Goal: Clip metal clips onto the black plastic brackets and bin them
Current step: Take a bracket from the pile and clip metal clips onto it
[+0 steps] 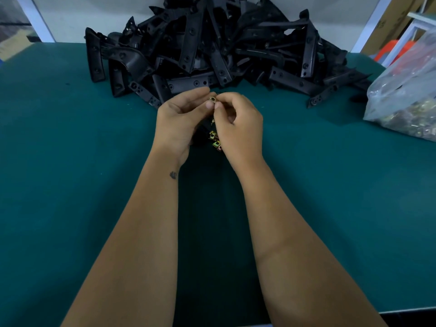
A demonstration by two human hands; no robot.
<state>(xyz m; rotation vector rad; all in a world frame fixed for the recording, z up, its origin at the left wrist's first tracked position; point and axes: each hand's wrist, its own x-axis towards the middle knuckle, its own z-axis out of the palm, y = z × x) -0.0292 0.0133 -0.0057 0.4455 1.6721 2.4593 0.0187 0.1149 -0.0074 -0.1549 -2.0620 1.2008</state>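
Head view
Left hand (180, 119): raised over the table, fingers loosely curled, thumb tip and fingertips touching a metal clip (212, 99).
Right hand (238, 123): fingers curled, thumb and forefinger pinching the same clip from the right.
Black part: a dark piece sits between the palms, largely hidden; whether either hand grips it cannot be told.
Spare clips (215, 139): several brass-coloured pieces just below the hands, between the wrists.
Bracket pile (212, 43): heaped at the far edge of the green table (70, 161).
Clip bag (408, 95): clear plastic, far right, well apart from the hands.
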